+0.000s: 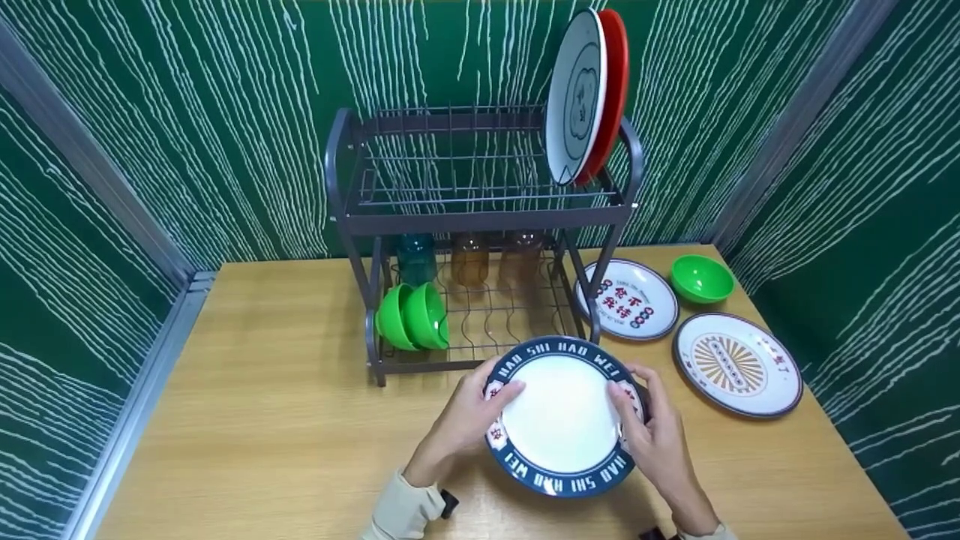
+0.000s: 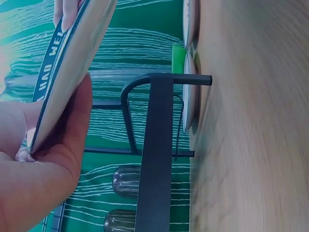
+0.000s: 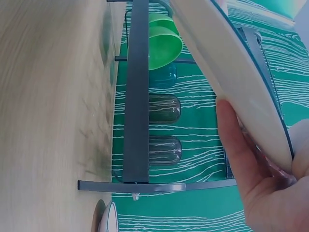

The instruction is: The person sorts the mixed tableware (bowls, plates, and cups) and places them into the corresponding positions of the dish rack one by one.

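A white plate (image 1: 564, 412) with a dark blue lettered rim is held in front of the rack, tilted toward the head camera. My left hand (image 1: 469, 412) grips its left edge, thumb on the rim and fingers beneath. Opposite, my right hand (image 1: 654, 427) pinches the right edge the same way. In both wrist views the plate's pale underside (image 2: 79, 63) shows, fingers supporting it from below. Behind stands a dark two-tier dish rack (image 1: 480, 223). On its upper tier, a white plate (image 1: 576, 97) and a red plate (image 1: 615, 97) stand upright at the right end.
Two green bowls (image 1: 426, 319) lean on the lower tier, in front of a teal glass (image 1: 416, 259) and two amber glasses (image 1: 470, 260). Right of the rack lie a plate with red characters (image 1: 637, 300), a plate with a sunburst (image 1: 769, 375) and a green bowl (image 1: 702, 278).
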`<state>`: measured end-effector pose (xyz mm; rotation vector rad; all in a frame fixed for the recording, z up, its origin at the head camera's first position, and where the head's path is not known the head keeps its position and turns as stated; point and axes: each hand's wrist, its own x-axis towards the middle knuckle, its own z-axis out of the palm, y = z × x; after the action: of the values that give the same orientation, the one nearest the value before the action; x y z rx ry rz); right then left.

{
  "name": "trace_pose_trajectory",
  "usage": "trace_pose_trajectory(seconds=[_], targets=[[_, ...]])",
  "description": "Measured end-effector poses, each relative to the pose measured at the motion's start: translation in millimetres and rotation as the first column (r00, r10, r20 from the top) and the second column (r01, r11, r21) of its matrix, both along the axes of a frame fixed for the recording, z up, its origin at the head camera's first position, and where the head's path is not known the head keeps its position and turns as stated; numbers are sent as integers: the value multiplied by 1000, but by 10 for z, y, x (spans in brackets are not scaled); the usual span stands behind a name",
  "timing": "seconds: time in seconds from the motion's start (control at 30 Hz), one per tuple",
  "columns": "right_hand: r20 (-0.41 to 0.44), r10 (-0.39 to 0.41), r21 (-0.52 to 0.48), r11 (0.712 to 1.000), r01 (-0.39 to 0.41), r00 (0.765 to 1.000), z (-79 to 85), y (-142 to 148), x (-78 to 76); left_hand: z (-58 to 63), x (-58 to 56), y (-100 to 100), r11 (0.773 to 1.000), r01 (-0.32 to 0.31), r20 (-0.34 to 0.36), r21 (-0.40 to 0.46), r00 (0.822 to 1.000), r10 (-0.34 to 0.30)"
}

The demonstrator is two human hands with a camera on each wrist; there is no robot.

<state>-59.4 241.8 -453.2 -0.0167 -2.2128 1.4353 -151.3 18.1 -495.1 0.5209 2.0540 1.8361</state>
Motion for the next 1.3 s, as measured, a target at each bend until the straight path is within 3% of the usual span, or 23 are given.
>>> trace_pose_trajectory(seconds=[0.17, 0.33, 0.6, 0.77, 0.9, 1.03, 1.13, 1.3], targets=[[-39, 39, 25, 999, -38, 998, -30, 4, 17, 26, -5, -11, 999, 28, 48, 19, 998, -29], [-80, 71, 49, 997, -67, 994, -38, 37, 40, 89, -8, -46, 997, 75, 42, -15, 996, -74], [-193, 128, 89, 990, -112, 973, -86, 64, 47, 165, -12, -42, 991, 134, -110, 25, 985, -131], [-187, 153, 86, 987, -139, 970, -249, 136, 4, 215, -5, -23, 989, 135, -223, 57, 968, -119], [-173, 180, 60, 983, -172, 968, -391, 204, -38, 266, 12, -11, 993, 114, -325, 41, 941, -95], [-163, 196, 27, 981, -195, 967, -414, 220, -43, 324, 28, -9, 997, 79, -438, 2, 896, -70], [-160, 210, 28, 978, -209, 964, -305, 172, -2, 472, 83, -17, 998, 68, -508, -11, 859, -64], [-124, 219, 8, 976, -219, 968, -159, 106, 74, 589, 74, -33, 994, 97, -606, -45, 789, -104]])
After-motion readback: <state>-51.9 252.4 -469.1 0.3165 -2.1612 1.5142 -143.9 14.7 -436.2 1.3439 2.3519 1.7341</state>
